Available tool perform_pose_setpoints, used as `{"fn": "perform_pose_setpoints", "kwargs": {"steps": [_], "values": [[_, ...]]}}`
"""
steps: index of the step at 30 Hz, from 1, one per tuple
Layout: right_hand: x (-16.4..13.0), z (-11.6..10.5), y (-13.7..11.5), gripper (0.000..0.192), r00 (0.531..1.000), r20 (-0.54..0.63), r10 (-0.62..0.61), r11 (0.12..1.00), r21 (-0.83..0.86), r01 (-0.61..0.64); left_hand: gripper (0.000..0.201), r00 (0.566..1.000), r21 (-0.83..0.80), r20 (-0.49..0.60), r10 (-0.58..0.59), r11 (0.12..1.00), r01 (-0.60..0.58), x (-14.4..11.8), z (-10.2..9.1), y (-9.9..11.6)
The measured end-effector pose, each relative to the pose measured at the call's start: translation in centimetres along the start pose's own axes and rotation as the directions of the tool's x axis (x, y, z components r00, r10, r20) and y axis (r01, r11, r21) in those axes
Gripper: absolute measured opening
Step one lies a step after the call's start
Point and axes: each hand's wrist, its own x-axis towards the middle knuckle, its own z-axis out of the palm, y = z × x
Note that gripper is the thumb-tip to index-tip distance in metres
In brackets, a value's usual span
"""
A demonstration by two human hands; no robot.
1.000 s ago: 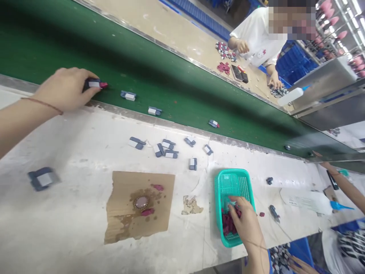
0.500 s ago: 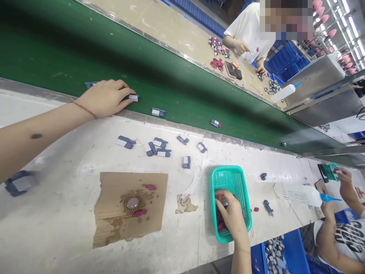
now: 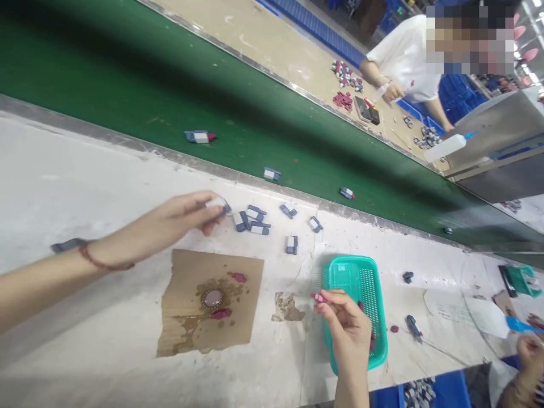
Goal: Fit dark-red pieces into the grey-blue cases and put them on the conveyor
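Note:
My left hand (image 3: 193, 218) is closed on a grey-and-white plastic part (image 3: 217, 203), held just above the white table. Beside its fingers lie several similar grey-and-white parts (image 3: 259, 228). My right hand (image 3: 349, 326) pinches a small dark-red plastic piece (image 3: 317, 297) over the left rim of the green basket (image 3: 379, 294). More dark-red pieces show in the basket, partly hidden by that hand. Between the hands lies a piece of cardboard (image 3: 249, 300) with wet stains, a round pinkish disc (image 3: 212, 297) and two dark-red pieces (image 3: 221, 313).
A green conveyor belt (image 3: 238, 124) runs behind the table, carrying a few grey-and-white parts (image 3: 271, 174). On the right lie a white bottle with a blue tip (image 3: 484, 317) and a loose grey part (image 3: 413, 327). Co-workers sit across the belt and at the right edge.
My left hand has come off the belt and back over the table, now gripping a grey-and-white part. My right hand has risen from inside the basket with a dark-red piece. The view has shifted.

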Motion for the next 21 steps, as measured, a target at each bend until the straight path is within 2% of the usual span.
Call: {"fn": "perform_pose_setpoints", "kwargs": {"steps": [2,4,6,8,10,12,15,18,21], "values": [[0.1,2.4,-0.7,0.007,0.987,0.151,-0.051,0.996,-0.063,0.061,0.033,0.996,-0.002,0.076,0.044,0.999,-0.044,-2.6,0.3,-0.8],[0.1,5.0,-1.2,0.008,0.941,0.319,-0.113,0.979,-0.128,0.161,0.033,0.997,-0.010,0.066,0.035,0.999,-0.034,-4.8,0.6,-1.6],[0.1,7.5,-1.3,0.013,0.857,0.474,-0.203,0.936,-0.163,0.311,0.032,1.000,-0.012,0.001,-0.003,1.000,0.003,-6.7,1.0,-2.6],[0.1,9.7,-1.1,0.018,0.755,0.588,-0.289,0.858,-0.190,0.477,0.032,0.997,-0.055,-0.058,-0.042,0.998,0.039,-8.1,1.4,-3.6],[0.2,11.3,-0.8,0.021,0.663,0.661,-0.350,0.739,-0.240,0.629,0.032,0.993,-0.119,-0.084,-0.086,0.990,0.076,-9.1,1.8,-4.5],[0.4,12.4,-0.5,0.022,0.597,0.706,-0.382,0.602,-0.300,0.740,0.033,0.987,-0.176,-0.100,-0.124,0.979,0.105,-9.6,2.1,-5.3],[0.6,12.9,-0.4,0.023,0.548,0.749,-0.372,0.469,-0.357,0.807,0.033,0.974,-0.220,-0.164,-0.159,0.968,0.121,-9.8,2.4,-6.0],[0.6,12.9,-0.8,0.026,0.526,0.769,-0.363,0.443,-0.354,0.824,0.033,0.958,-0.244,-0.222,-0.183,0.961,0.127,-9.6,2.5,-6.2],[0.5,13.0,-1.0,0.030,0.516,0.763,-0.389,0.437,-0.340,0.833,0.032,0.952,-0.268,-0.228,-0.203,0.953,0.139,-9.2,2.8,-6.2]]}}
